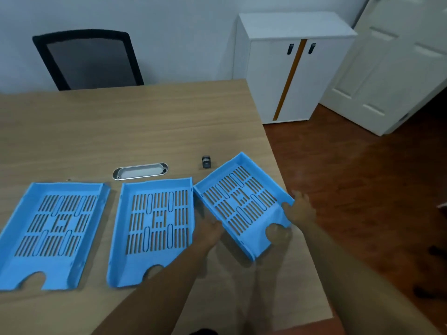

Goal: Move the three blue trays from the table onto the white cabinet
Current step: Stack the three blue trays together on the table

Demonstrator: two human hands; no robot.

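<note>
Three blue slotted trays are on the wooden table (121, 122). The left tray (52, 232) and the middle tray (154, 228) lie flat side by side. The right tray (242, 204) is turned at an angle near the table's right edge and looks slightly raised. My left hand (209, 232) grips its left side wall. My right hand (298, 210) holds its right front corner, and part of that hand shows through the tray's front notch. The white cabinet (295, 22) stands against the wall beyond the table's far right corner, its top bare.
A small dark object (206, 162) and an oval metal cable port (140, 170) sit on the table behind the trays. A black mesh chair (89, 59) stands at the far side. A white door (396, 66) hangs open to the right of the cabinet, over wood flooring.
</note>
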